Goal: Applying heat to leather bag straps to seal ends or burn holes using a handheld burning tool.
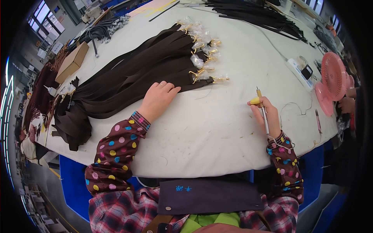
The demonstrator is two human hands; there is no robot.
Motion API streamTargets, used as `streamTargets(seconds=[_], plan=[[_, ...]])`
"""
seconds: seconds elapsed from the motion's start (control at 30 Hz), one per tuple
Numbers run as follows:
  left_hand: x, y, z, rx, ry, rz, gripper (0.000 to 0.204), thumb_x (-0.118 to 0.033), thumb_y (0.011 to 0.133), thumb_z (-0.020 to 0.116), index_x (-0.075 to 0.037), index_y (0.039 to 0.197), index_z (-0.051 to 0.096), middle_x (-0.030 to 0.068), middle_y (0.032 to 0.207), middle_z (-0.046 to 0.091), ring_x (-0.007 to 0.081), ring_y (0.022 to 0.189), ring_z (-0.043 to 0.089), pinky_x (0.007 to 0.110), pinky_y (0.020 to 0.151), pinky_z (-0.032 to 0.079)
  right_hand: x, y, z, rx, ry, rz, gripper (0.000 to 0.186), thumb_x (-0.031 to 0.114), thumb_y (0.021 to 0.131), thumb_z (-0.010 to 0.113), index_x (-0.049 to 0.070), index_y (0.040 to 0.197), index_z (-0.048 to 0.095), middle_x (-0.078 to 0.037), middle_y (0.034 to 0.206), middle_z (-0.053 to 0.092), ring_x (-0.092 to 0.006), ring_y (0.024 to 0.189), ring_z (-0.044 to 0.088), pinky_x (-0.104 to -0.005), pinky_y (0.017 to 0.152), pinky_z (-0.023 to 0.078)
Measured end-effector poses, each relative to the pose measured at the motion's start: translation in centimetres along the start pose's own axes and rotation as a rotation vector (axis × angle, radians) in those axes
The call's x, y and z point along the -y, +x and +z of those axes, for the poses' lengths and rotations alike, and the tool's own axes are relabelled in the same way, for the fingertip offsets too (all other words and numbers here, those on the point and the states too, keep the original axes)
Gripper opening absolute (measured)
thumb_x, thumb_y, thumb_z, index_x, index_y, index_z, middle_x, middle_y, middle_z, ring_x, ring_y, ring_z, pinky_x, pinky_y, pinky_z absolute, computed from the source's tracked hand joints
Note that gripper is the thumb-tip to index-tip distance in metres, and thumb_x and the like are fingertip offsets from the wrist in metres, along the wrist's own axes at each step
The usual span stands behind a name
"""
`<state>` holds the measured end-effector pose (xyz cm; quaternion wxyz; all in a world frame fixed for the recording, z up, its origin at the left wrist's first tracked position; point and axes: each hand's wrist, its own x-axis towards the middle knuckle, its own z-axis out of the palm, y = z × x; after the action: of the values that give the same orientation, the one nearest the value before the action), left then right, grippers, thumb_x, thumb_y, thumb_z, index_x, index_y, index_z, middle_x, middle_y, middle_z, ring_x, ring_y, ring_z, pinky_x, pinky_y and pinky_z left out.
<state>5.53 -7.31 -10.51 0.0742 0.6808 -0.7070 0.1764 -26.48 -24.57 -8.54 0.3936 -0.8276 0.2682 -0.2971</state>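
Note:
A bundle of dark brown strap belts (128,79) lies fanned across the table. Gold-coloured buckles (200,72), partly wrapped in clear plastic, sit at their right ends. My left hand (160,98) rests on the near edge of the belts, its fingers stretched out and holding nothing. Farther right, my right hand (270,112) grips a pen-shaped metal tool (264,114), its thin tip pointing up and away. Something yellow covers a fingertip of that hand. A thin cord runs by the right wrist. The tool is apart from the belts.
At the right stand a pink fan (332,81) and a white power strip (299,73). A slim pink-handled tool (318,121) lies near the right edge. More black straps (260,19) lie at the back; a cardboard box (72,62) is at left. Another person's hand (347,105) shows far right.

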Motion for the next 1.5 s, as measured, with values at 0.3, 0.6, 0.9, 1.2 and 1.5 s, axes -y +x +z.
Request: streamTargets(seconds=[0.3, 0.6, 0.9, 1.2, 1.5], plan=[[2.2, -0.8, -2.2, 0.134, -0.71, -0.249, 0.019, -0.004, 0.09, 0.052, -0.004, 0.108, 0.059, 0.01, 0.093, 0.058, 0.0286, 0.094, 0.056, 0.035, 0.079, 0.046, 1.2, 3.1, 1.1, 0.003, 0.0, -0.181, 0.01, 0.004, 0.086, 0.061, 0.001, 0.095, 0.058, -0.007, 0.082, 0.064, -0.0134, 0.073, 0.06, -0.0237, 0.07, 0.046], [4.1, 4.8, -2.0, -0.246, -0.108, -0.14, 0.037, -0.009, 0.078, 0.067, -0.012, 0.115, 0.058, 0.008, 0.117, 0.052, 0.0275, 0.11, 0.049, 0.038, 0.089, 0.041, -0.2, 4.3, 1.7, -0.003, -0.04, -0.169, 0.011, 0.006, 0.086, 0.061, 0.001, 0.095, 0.057, -0.009, 0.084, 0.064, -0.0184, 0.075, 0.062, -0.0249, 0.071, 0.047], [21.0, 12.9, 7.3, 0.042, -0.192, -0.75, 0.073, -0.068, 0.086, 0.041, -0.016, 0.138, 0.043, 0.014, 0.141, 0.042, 0.0313, 0.13, 0.04, 0.052, 0.104, 0.032, 0.7, 3.9, 1.8, -0.018, -0.029, -0.145, 0.01, 0.003, 0.084, 0.061, 0.001, 0.093, 0.058, -0.012, 0.083, 0.062, -0.0237, 0.077, 0.062, -0.0279, 0.072, 0.048], [17.8, 12.6, 7.2, 0.19, -0.322, -0.625, 0.067, -0.062, 0.089, 0.04, -0.014, 0.135, 0.047, 0.014, 0.128, 0.056, 0.0305, 0.119, 0.052, 0.038, 0.099, 0.041, -0.3, 3.7, 1.7, -0.017, -0.065, -0.115, 0.013, 0.001, 0.081, 0.063, 0.001, 0.093, 0.058, -0.014, 0.084, 0.06, -0.0279, 0.077, 0.061, -0.0304, 0.071, 0.048], [13.4, 10.6, 5.6, 0.155, -0.262, -0.62, 0.062, -0.066, 0.087, 0.041, -0.024, 0.132, 0.05, 0.0096, 0.123, 0.06, 0.0292, 0.114, 0.056, 0.041, 0.094, 0.045, 0.8, 3.6, 3.0, -0.042, -0.161, -0.352, 0.024, 0.003, 0.075, 0.071, 0.004, 0.095, 0.058, -0.012, 0.094, 0.064, -0.0301, 0.084, 0.06, -0.0329, 0.073, 0.048]])
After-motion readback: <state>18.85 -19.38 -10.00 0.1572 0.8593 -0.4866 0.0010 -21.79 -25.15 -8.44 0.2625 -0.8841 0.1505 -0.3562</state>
